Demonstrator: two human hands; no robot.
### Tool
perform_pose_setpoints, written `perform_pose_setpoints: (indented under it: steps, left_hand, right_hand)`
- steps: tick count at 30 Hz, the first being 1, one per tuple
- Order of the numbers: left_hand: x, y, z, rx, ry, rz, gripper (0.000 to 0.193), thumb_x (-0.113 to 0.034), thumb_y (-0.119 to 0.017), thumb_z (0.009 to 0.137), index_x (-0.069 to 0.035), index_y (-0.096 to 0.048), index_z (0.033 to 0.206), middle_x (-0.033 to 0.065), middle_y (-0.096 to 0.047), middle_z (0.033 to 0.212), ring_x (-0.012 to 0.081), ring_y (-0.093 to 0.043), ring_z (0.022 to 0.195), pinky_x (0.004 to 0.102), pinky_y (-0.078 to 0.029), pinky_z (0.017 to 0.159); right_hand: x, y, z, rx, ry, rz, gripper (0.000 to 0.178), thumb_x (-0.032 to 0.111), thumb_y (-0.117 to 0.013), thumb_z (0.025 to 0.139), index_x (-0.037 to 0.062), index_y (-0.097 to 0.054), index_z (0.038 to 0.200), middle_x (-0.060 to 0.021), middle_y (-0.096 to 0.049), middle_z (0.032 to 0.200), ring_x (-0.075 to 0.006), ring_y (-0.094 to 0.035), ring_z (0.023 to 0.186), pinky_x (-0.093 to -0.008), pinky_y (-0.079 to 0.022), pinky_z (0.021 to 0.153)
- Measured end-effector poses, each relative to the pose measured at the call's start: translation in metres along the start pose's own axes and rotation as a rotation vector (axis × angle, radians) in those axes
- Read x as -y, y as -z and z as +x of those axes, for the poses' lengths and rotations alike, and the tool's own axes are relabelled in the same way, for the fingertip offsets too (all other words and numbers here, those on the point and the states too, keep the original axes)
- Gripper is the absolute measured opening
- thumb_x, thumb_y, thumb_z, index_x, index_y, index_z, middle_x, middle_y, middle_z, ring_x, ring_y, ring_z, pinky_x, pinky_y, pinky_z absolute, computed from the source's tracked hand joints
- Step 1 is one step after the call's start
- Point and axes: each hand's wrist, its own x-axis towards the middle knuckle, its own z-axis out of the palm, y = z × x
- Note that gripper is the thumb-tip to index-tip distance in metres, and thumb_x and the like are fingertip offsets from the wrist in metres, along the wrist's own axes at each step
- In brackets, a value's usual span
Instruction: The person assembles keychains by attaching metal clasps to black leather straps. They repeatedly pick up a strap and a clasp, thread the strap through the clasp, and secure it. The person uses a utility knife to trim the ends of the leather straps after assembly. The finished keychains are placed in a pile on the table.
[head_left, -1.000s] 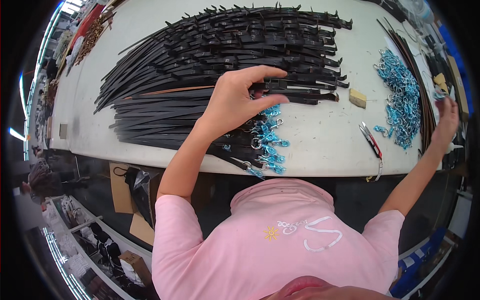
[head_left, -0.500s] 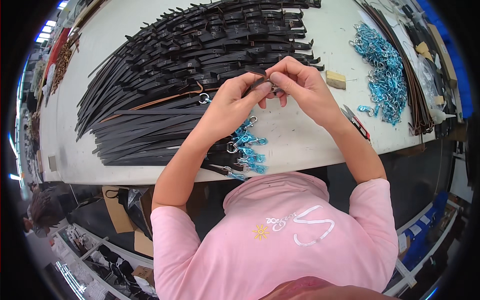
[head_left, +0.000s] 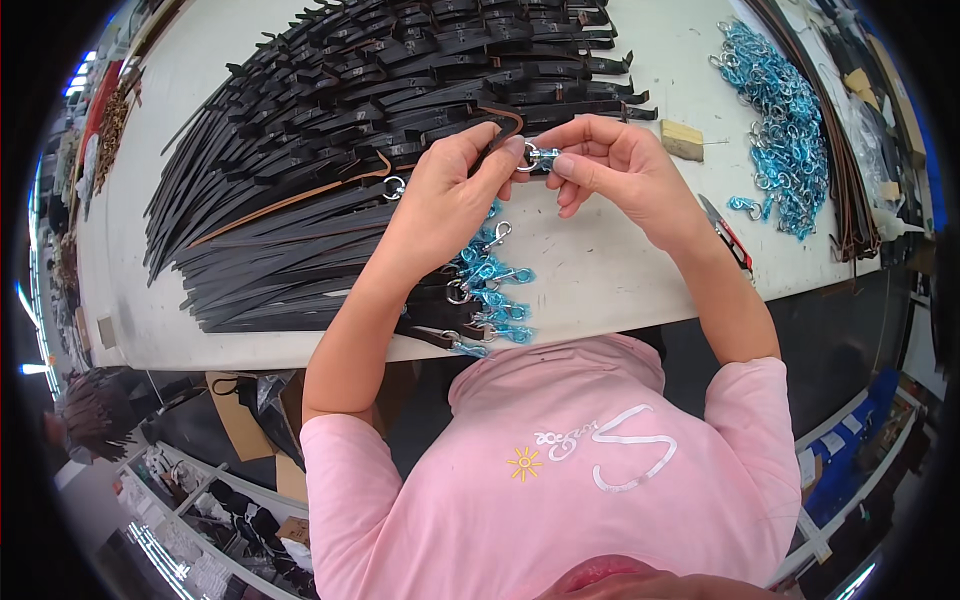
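Between finger and thumb, my left hand [head_left: 452, 192] pinches the end of a black leather strap [head_left: 511, 121] with a brown underside. A silver ring of a snap hook [head_left: 534, 157] sits at those fingertips; whether the strap runs through it I cannot tell. My right hand [head_left: 625, 178] grips the hook's other end, wrapped in blue film. Below my left forearm, several straps with blue-wrapped snap hooks [head_left: 492, 290] lie at the table's near edge. Another ring [head_left: 394, 187] rests on the straps left of my left hand.
Rows of black straps [head_left: 330, 120] cover the table's left and middle. A heap of blue-wrapped snap hooks [head_left: 775, 130] lies at right, beside brown straps [head_left: 845, 200]. Near my right hand are a yellowish block with a thin metal pin [head_left: 682, 140] and red-handled scissors [head_left: 733, 243].
My right hand has shifted slightly right, away from the left fingertips. The snap hook, mostly covered before, now shows between both hands.
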Motion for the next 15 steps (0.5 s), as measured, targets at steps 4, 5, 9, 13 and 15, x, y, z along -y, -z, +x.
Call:
perform_pose_setpoints:
  steps: [4, 5, 9, 13, 15]
  left_hand:
    - [-0.001, -0.001, 0.0, -0.027, -0.016, 0.014, 0.031, -0.025, -0.055, 0.101, 0.003, -0.065, 0.093, 0.0035, -0.063, 0.072, 0.0082, -0.055, 0.067, 0.026, -0.043, 0.061]
    - [0.001, -0.002, 0.0, -0.029, -0.026, 0.008, 0.031, -0.025, -0.055, 0.101, 0.003, -0.065, 0.093, 0.0035, -0.063, 0.072, 0.0083, -0.055, 0.067, 0.0263, -0.043, 0.061]
    - [0.003, 0.001, 0.001, -0.022, -0.014, 0.04, 0.029, -0.024, -0.055, 0.101, 0.002, -0.066, 0.096, 0.0043, -0.063, 0.071, 0.0079, -0.054, 0.066, 0.0274, -0.043, 0.059]
    - [0.004, -0.009, -0.006, -0.117, -0.164, 0.137, 0.02, -0.02, -0.063, 0.096, 0.0, -0.068, 0.1, 0.0038, -0.061, 0.072, 0.0091, -0.051, 0.062, 0.0279, -0.041, 0.055]
    - [0.003, -0.013, -0.01, -0.168, -0.296, 0.307, 0.018, -0.017, -0.068, 0.093, -0.002, -0.069, 0.102, 0.0039, -0.06, 0.073, 0.0108, -0.049, 0.06, 0.0282, -0.04, 0.054]
  right_hand:
    - [0.001, 0.001, 0.0, 0.023, -0.003, -0.018, 0.027, 0.011, -0.062, 0.098, -0.0044, -0.064, 0.119, -0.0083, -0.069, 0.095, -0.01, -0.067, 0.079, -0.0259, -0.059, 0.073]
    - [0.001, 0.001, 0.0, 0.022, -0.001, -0.01, 0.027, 0.011, -0.062, 0.098, -0.0044, -0.064, 0.12, -0.0082, -0.069, 0.095, -0.0099, -0.067, 0.079, -0.0258, -0.059, 0.073]
    - [-0.001, 0.001, 0.001, 0.027, 0.009, -0.007, 0.027, 0.014, -0.062, 0.099, -0.004, -0.064, 0.118, -0.0083, -0.069, 0.094, -0.0103, -0.067, 0.079, -0.0262, -0.059, 0.074]
    - [-0.001, 0.003, 0.001, 0.071, -0.139, 0.221, 0.027, 0.02, -0.062, 0.1, -0.0027, -0.063, 0.115, -0.0092, -0.069, 0.094, -0.0121, -0.068, 0.079, -0.0274, -0.06, 0.073]
    - [-0.009, 0.01, 0.004, 0.113, -0.156, 0.355, 0.027, 0.022, -0.061, 0.101, -0.002, -0.062, 0.114, -0.0098, -0.069, 0.094, -0.0132, -0.068, 0.079, -0.0282, -0.06, 0.073]
